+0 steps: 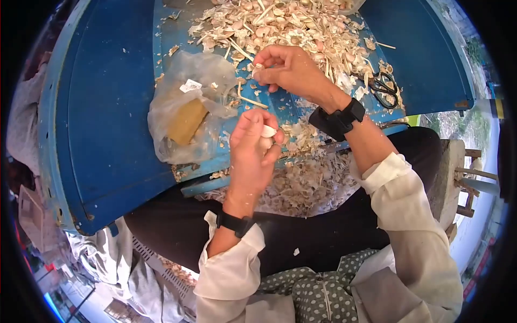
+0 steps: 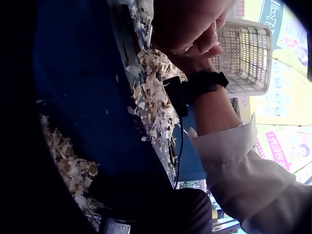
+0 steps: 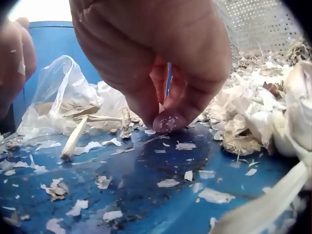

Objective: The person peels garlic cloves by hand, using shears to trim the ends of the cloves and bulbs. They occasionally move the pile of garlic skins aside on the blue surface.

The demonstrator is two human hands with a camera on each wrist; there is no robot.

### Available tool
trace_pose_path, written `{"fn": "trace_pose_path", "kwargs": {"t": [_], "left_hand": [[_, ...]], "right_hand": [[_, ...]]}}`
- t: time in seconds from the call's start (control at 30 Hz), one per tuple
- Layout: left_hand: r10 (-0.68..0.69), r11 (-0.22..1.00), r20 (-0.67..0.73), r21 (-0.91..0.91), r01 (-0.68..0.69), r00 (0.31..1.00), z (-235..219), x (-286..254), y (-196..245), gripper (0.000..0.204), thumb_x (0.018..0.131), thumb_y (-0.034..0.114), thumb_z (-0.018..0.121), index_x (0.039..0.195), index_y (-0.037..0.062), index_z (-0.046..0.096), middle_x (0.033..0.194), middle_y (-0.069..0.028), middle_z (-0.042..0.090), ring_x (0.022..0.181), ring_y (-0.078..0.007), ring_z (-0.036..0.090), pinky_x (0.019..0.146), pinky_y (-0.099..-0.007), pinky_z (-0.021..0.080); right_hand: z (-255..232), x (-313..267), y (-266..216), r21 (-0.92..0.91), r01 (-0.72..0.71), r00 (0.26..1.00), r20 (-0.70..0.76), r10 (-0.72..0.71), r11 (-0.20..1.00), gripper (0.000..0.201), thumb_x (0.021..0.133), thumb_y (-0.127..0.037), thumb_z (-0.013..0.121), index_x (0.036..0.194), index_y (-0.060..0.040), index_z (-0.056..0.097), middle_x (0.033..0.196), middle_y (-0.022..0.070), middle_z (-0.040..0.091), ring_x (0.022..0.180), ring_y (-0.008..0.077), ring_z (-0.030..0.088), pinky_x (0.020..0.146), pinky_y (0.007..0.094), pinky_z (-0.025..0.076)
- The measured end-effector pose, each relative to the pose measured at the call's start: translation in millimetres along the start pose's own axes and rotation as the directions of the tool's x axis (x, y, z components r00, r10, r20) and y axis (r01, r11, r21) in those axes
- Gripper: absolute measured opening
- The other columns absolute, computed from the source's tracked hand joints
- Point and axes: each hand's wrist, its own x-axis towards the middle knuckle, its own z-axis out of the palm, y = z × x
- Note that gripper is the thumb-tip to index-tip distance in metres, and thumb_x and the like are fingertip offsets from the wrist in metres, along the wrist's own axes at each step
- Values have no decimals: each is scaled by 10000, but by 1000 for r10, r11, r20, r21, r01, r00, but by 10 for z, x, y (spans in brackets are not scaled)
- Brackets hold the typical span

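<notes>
My left hand (image 1: 249, 156) holds white garlic cloves (image 1: 267, 132) between thumb and curled fingers, above the near edge of the blue table (image 1: 280, 102). Farther forward, beside the garlic heap (image 1: 291, 27), is my right hand (image 1: 301, 72). Its thumb and fingertips pinch a small pale piece (image 1: 258, 68), whose exact kind I cannot tell. Seen from the right wrist, those fingertips (image 3: 168, 122) are right at the tabletop, with white flecks on them. The left wrist view shows the left hand (image 2: 190, 24) dark at the top, its cloves hidden.
A clear plastic bag (image 1: 188, 107) with a brown piece inside lies left of the hands. Black-handled scissors (image 1: 385, 89) rest at the right. Dry stalks and skins litter the table, and more skins (image 1: 307, 185) lie below its near edge. A pale perforated basket (image 2: 248, 58) stands beyond.
</notes>
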Motion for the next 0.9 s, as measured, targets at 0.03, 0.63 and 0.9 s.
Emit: {"fn": "trace_pose_path", "kwargs": {"t": [0.03, 0.63, 0.9], "left_hand": [[-8, 1000, 5, -2, 8, 1000, 36, 4, -1, 231, 981, 283, 468, 1017, 59, 514, 900, -56, 513, 719, -123, 520, 390, -153, 303], [311, 656, -177, 751, -76, 934, 128, -86, -222, 268, 902, 171, 634, 1110, 3, 642, 695, 15, 574, 580, -8, 436, 427, -166, 277], [152, 911, -143, 404, -83, 978, 132, -114, -120, 266, 897, 131, 620, 1120, -12, 610, 854, -49, 649, 681, -81, 578, 571, -196, 456]], "right_hand": [[-7, -121, -17, 83, -7, 1000, 7, 6, 997, 175, 794, -139, 712, 896, -6, 661, 768, 8, 639, 698, 77, 600, 576, 241, 500], [138, -1077, -185, -876, 311, 901, 149, -407, 370, 186, 713, -144, 657, 703, 6, 547, 704, 122, 517, 609, 287, 579, 532, 374, 479], [-190, -878, -113, -505, 93, 992, -28, -124, 858, 146, 763, -143, 637, 812, -6, 622, 672, 201, 605, 647, 374, 608, 591, 423, 495]]}}
